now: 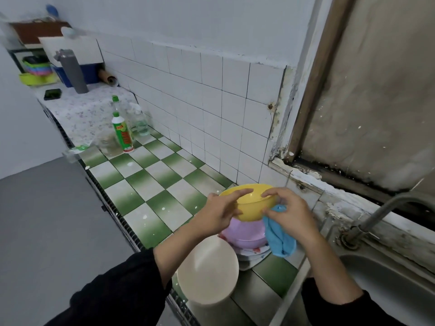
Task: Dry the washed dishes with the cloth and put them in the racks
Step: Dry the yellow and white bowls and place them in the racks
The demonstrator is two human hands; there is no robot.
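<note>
You hold the yellow bowl [250,203] upright in the air with both hands, just above the purple bowls [242,234] stacked on a plate [253,252] on the table [150,182]. Your left hand [219,215] has its grip spread over the near left side of the bowl, fingers reaching across the rim. Your right hand [290,210] has its grip closed on the right rim, thumb inside, and the same hand presses the blue cloth [280,236] against the bowl's outer wall; the cloth hangs down below your wrist. A cream plate [208,270] leans near your left forearm, just beside the stack. To the right lie the sink [388,285] and the tap [386,212]. Farther along the green-and-white table stand 1 green soap bottle [122,131] and some clear bottles [138,120].
</note>
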